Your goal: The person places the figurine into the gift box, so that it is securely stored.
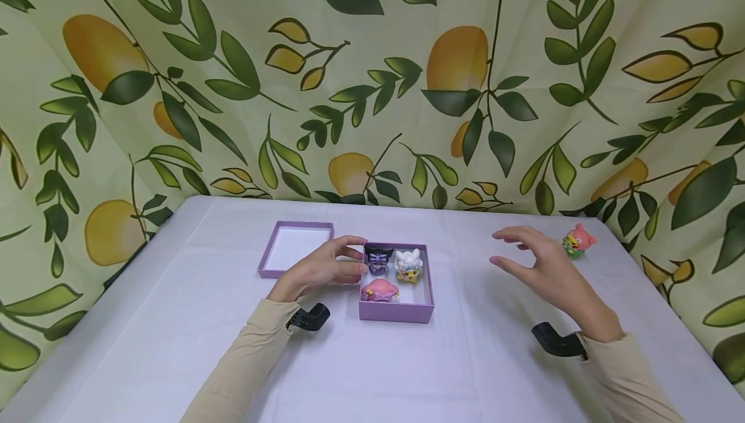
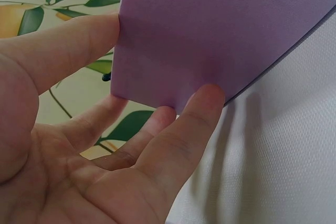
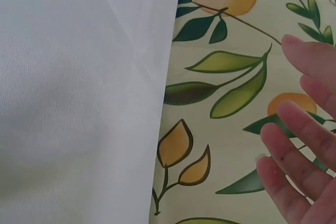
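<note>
A shallow purple box (image 1: 396, 312) with a white inside stands mid-table and holds three small figurines: a black one (image 1: 378, 260) with a purple bow, a white-topped one (image 1: 409, 266) and a pink one (image 1: 380, 290) lying at the front. My left hand (image 1: 326, 266) holds the box by its left side. The left wrist view shows the thumb at the rim and the other fingers against the outer purple wall (image 2: 210, 30) and corner. Nothing is in my right hand (image 1: 544, 272), raised right of the box with thumb and fingers apart.
A purple-edged lid (image 1: 299, 242), white inside, lies behind my left wrist. A pink and green figurine (image 1: 578, 242) stands beyond my right hand, near the table's far right corner. White cloth (image 1: 407, 371) covers the table; a fruit-patterned curtain (image 1: 372, 86) hangs behind.
</note>
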`<act>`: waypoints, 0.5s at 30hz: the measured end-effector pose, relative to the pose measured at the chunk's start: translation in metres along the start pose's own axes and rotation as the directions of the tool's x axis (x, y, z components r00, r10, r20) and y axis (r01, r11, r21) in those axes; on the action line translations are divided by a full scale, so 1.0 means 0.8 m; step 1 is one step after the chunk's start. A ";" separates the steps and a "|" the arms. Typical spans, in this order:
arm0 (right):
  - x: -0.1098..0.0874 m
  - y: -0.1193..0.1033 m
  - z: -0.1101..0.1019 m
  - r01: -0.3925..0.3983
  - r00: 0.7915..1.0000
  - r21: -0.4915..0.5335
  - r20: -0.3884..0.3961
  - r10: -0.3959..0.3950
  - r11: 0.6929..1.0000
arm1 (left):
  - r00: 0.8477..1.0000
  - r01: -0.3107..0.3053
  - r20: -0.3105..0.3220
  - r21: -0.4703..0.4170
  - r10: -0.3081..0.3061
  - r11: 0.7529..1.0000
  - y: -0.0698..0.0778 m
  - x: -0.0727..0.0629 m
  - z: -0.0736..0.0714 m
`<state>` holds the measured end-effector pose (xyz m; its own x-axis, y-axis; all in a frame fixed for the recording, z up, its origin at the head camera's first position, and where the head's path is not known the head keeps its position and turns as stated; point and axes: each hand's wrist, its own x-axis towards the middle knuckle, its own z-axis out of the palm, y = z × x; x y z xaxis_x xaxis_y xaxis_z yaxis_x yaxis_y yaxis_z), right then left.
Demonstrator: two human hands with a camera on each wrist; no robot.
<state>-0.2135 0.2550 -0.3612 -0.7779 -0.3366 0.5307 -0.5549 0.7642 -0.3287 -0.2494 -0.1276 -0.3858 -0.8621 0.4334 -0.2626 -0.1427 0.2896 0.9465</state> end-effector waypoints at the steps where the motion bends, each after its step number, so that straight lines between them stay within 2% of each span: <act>1: -0.001 0.002 -0.001 0.002 1.000 0.000 -0.006 -0.002 1.000 | 1.000 -0.002 -0.001 0.001 0.002 1.000 0.000 0.000 0.000; 8: -0.005 0.017 -0.003 -0.010 0.999 0.005 -0.036 0.010 1.000 | 1.000 -0.030 0.009 -0.002 0.030 1.000 -0.002 0.001 -0.001; 15: -0.007 0.028 -0.006 -0.046 0.997 -0.008 -0.062 0.046 0.999 | 1.000 -0.027 0.006 -0.008 0.027 1.000 -0.002 0.000 -0.001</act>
<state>-0.2199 0.2771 -0.3679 -0.7828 -0.2665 0.5624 -0.5159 0.7832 -0.3470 -0.2497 -0.1287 -0.3874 -0.8626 0.4463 -0.2381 -0.1232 0.2712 0.9546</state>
